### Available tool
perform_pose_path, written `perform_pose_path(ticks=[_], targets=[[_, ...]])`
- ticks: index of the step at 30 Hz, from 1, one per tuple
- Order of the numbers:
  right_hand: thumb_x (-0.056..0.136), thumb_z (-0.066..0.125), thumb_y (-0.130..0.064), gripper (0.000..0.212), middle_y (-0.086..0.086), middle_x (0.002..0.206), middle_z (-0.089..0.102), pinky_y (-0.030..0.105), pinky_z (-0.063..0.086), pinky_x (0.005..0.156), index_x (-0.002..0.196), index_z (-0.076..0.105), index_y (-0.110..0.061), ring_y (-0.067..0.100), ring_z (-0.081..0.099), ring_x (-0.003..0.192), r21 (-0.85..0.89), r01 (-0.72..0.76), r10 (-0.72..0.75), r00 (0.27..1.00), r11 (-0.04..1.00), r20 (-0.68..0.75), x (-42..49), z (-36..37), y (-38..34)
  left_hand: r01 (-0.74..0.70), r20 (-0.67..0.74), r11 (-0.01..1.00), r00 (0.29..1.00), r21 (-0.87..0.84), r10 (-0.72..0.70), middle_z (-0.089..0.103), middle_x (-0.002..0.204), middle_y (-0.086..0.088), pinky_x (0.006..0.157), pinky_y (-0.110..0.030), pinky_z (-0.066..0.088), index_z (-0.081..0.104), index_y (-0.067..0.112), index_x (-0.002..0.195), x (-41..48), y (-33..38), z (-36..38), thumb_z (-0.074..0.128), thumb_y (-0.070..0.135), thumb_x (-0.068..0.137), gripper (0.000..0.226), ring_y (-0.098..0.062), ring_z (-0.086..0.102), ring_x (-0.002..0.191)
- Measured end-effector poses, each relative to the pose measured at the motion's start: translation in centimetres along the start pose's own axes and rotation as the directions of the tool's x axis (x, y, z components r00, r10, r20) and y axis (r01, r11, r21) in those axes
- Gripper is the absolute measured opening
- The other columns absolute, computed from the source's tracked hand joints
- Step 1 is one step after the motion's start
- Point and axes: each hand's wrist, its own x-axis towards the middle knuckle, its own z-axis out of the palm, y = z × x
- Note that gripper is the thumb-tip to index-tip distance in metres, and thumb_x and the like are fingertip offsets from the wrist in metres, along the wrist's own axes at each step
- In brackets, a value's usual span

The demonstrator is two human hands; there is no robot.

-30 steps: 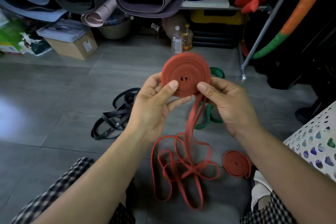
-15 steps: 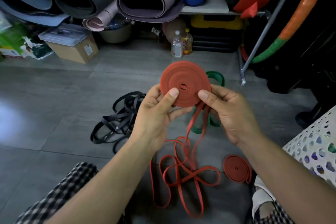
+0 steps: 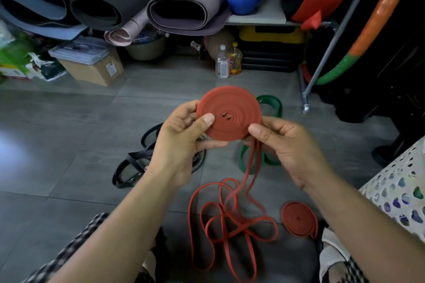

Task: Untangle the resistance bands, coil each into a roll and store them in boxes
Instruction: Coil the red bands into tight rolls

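The coil (image 3: 232,103) of red band is held in the air in front of the person, above the floor (image 3: 69,145), pinched from both sides. The left hand (image 3: 181,142) grasps its left rim, thumb pressed on the near face beside the centre and fingers behind. The right hand (image 3: 292,151) grasps the lower right rim the same way. The likeliest failure is the winding letting go — the band looks springy, so if either thumb eases off during a re-grip for the next turn, the outer laps could slacken or the middle could push out into a cone, and the winding would have to be redone. A second risk sits lower: the tail (image 3: 230,220) lies on the floor in loops that cross one another, and drawing it up could pull a crossing into a knot or feed a twist into the coil, leaving it lumpy. The coil is a flat disc with no long side; its face is turned toward the person and tipped a little upward, so its winding axis runs roughly from the person outward. The tail leaves at the lower right edge as two strands and hangs to the floor — its length runs down and back toward the person. A wound roll (image 3: 299,218) lies flat on the floor to the right; a green band (image 3: 271,105) and black bands (image 3: 131,167) lie beyond the hands, unwound, with a white basket (image 3: 402,190) at far right.
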Motion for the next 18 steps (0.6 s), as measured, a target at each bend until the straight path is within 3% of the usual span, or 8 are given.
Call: perform_pose_path(ticks=[4, 6, 8, 9, 11, 14, 16, 18], targets=[[0.080, 0.059, -0.011, 0.012, -0.009, 0.072, 0.072, 0.014, 0.053, 0.070, 0.084, 0.068, -0.019, 0.003, 0.066, 0.072, 0.053, 0.026, -0.020, 0.995, 0.998, -0.097, -0.1, 0.7, 0.7, 0.081, -0.034, 0.973, 0.995, -0.218, -0.091, 0.063, 0.108, -0.011, 0.067, -0.037, 0.059, 0.052, 0.012, 0.097, -0.6, -1.7, 1.2, 0.048, 0.005, 0.088, 0.012, -0.026, 0.064, 0.097], [0.080, 0.059, -0.012, 0.012, -0.010, 0.070, 0.072, 0.012, 0.051, 0.067, 0.086, 0.068, -0.016, 0.002, 0.066, 0.071, -0.002, 0.021, -0.022, 0.996, 1.000, -0.082, 0.3, -0.1, 0.3, 0.167, 0.009, 0.961, 0.985, -0.219, -0.170, 0.061, 0.112, -0.012, 0.069, -0.037, 0.059, 0.051, 0.013, 0.099, -0.7, -2.0, 1.3, 0.048, 0.006, 0.089, 0.012, -0.025, 0.064, 0.098], [0.080, 0.061, -0.012, 0.011, -0.009, 0.070, 0.072, 0.012, 0.052, 0.068, 0.087, 0.069, -0.015, 0.005, 0.065, 0.073, -0.155, 0.014, -0.021, 0.999, 0.988, -0.044, 0.5, -1.1, -0.1, 0.107, 0.007, 0.984, 0.994, 0.145, -0.109, 0.060, 0.112, -0.009, 0.071, -0.034, 0.059, 0.052, 0.017, 0.103, -0.2, -1.6, 0.4, 0.054, 0.006, 0.088, 0.019, -0.019, 0.064, 0.094], [0.081, 0.061, -0.012, 0.010, -0.008, 0.072, 0.071, 0.015, 0.051, 0.070, 0.084, 0.069, -0.018, 0.007, 0.064, 0.074, -0.253, 0.019, -0.022, 1.000, 0.967, -0.008, 0.4, -1.5, -0.3, 0.038, 0.021, 0.935, 0.999, 0.352, -0.048, 0.060, 0.111, -0.008, 0.073, -0.034, 0.059, 0.052, 0.021, 0.107, 0.2, -1.2, -0.1, 0.057, 0.006, 0.086, 0.026, -0.018, 0.063, 0.093], [0.081, 0.063, -0.013, 0.011, -0.005, 0.080, 0.072, 0.018, 0.051, 0.073, 0.080, 0.069, -0.022, 0.008, 0.063, 0.076, -0.384, 0.041, -0.018, 0.998, 0.922, 0.063, 0.2, -1.6, -0.5, -0.014, 0.054, 0.851, 0.998, 0.525, -0.018, 0.063, 0.104, -0.010, 0.073, -0.032, 0.056, 0.056, 0.022, 0.109, 0.6, -0.6, -0.5, 0.060, 0.006, 0.085, 0.030, -0.020, 0.063, 0.089], [0.072, 0.066, -0.014, 0.012, -0.011, 0.073, 0.072, 0.010, 0.050, 0.068, 0.081, 0.068, -0.023, -0.001, 0.065, 0.073, -0.248, 0.034, -0.022, 0.998, 0.968, 0.053, 0.2, -1.5, -0.8, 0.055, 0.023, 0.914, 0.997, 0.402, -0.070, 0.066, 0.088, -0.007, 0.058, -0.021, 0.055, 0.062, 0.017, 0.093, 0.3, -0.4, 0.0, 0.059, 0.004, 0.084, 0.016, -0.015, 0.065, 0.074], [0.065, 0.065, -0.019, 0.018, -0.011, 0.070, 0.072, 0.011, 0.052, 0.066, 0.082, 0.068, -0.019, -0.001, 0.066, 0.069, -0.084, -0.009, 0.010, 1.000, 0.996, 0.009, 0.2, -1.5, -0.8, 0.083, -0.041, 0.972, 0.996, 0.220, -0.076, 0.068, 0.080, -0.003, 0.055, -0.023, 0.056, 0.062, 0.014, 0.089, 0.2, -0.4, 0.4, 0.057, 0.004, 0.085, 0.011, -0.013, 0.067, 0.069], [0.070, 0.064, -0.016, 0.013, -0.007, 0.067, 0.072, 0.012, 0.052, 0.059, 0.083, 0.068, -0.015, 0.002, 0.065, 0.063, -0.024, -0.045, 0.045, 0.999, 0.999, -0.018, 0.1, -1.2, -0.4, 0.071, -0.089, 0.996, 0.994, 0.052, -0.066, 0.069, 0.077, -0.003, 0.054, -0.026, 0.057, 0.061, 0.010, 0.088, 0.2, -0.4, 0.7, 0.055, 0.005, 0.086, 0.008, -0.014, 0.068, 0.067]])
